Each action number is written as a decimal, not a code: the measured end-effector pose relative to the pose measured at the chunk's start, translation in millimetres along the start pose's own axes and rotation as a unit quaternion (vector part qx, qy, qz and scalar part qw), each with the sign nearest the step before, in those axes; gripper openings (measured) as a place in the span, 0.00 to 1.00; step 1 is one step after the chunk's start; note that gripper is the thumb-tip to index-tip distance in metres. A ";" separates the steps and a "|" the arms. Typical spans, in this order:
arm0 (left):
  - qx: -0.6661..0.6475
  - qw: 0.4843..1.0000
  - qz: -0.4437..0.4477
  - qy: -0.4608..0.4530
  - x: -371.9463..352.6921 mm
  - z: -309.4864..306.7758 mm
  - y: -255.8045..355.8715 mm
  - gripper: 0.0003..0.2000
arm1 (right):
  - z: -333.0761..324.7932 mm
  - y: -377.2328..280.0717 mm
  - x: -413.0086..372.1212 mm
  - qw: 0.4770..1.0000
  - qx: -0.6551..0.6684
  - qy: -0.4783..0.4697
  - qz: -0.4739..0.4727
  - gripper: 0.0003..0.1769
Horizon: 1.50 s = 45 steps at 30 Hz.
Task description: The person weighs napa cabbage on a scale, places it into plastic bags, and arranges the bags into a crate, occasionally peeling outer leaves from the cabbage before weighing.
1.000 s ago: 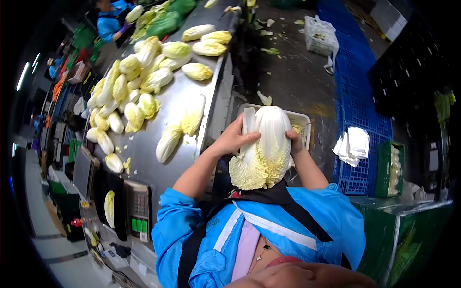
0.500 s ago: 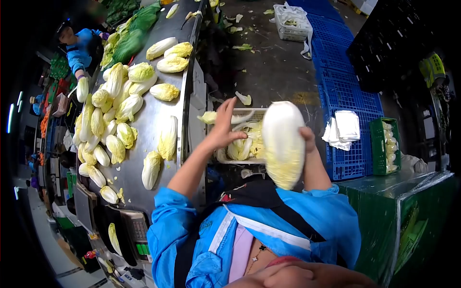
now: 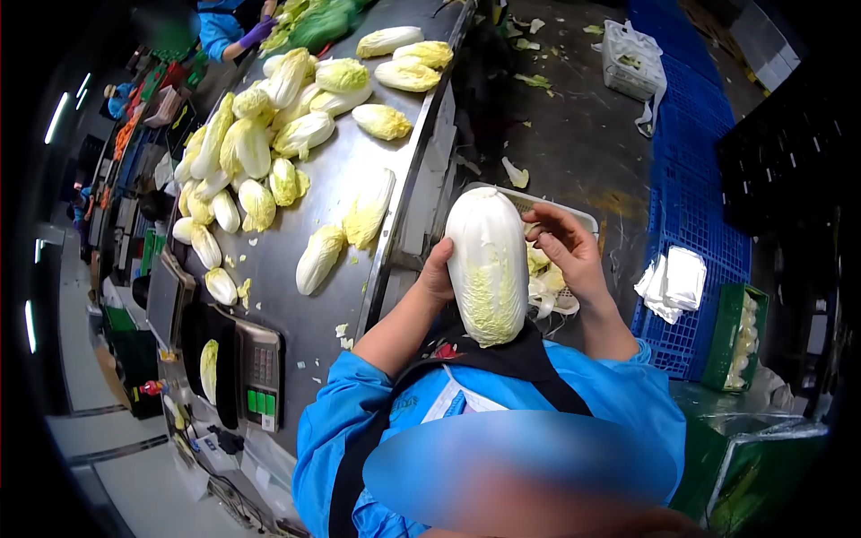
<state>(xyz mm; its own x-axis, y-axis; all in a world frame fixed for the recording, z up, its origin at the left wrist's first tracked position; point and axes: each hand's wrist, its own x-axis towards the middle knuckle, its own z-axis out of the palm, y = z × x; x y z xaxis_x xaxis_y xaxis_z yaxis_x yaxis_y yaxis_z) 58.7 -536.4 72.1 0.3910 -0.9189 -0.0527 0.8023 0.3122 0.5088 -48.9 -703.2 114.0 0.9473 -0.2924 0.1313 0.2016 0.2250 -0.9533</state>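
A large napa cabbage (image 3: pixel 489 269) stands upright in front of my chest, its white base at the top and yellow leaf tips below. My left hand (image 3: pixel 439 271) grips its left side, with the fingers partly hidden behind it. On the other side, my right hand (image 3: pixel 567 247) is raised beside the cabbage, thumb and fingers bent and apart, with nothing visible in it. Beneath my hands is a white basket (image 3: pixel 585 221) holding loose leaves, partly covered by the cabbage and my right hand.
Many cabbages (image 3: pixel 256 148) lie on the metal table (image 3: pixel 278 269) to the left. A scale (image 3: pixel 260 368) stands near its front. Blue pallets (image 3: pixel 695 179), a green crate (image 3: pixel 735 341) and a white basket (image 3: pixel 631 58) are right. A co-worker's arm (image 3: pixel 235 40) reaches in at upper left.
My left hand has come onto the cabbage's left side, and my right hand has let go of it. The cabbage has moved slightly left. The view has turned, shifting the table and basket rightward.
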 end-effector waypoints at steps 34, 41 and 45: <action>0.095 0.979 0.136 0.118 -50.5 -17.9 27.0 0.45 | 48.4 5.5 58.1 0.918 -0.308 -0.249 -0.013 0.36; 0.105 0.979 0.130 0.121 -57.2 -18.5 32.2 0.45 | 53.9 10.1 63.4 0.920 -0.289 -0.264 0.001 0.34; 0.146 0.973 0.129 0.122 -58.8 -24.6 32.2 0.46 | 55.9 6.9 65.1 0.917 -0.292 -0.274 0.006 0.35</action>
<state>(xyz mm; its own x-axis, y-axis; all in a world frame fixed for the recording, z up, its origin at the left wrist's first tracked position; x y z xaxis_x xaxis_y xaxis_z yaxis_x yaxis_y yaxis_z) 72.6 -466.3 70.4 0.6866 -0.7232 -0.0746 0.5148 0.4111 0.7523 28.1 -668.7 131.2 0.9639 0.2527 0.0838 0.1733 -0.3565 -0.9181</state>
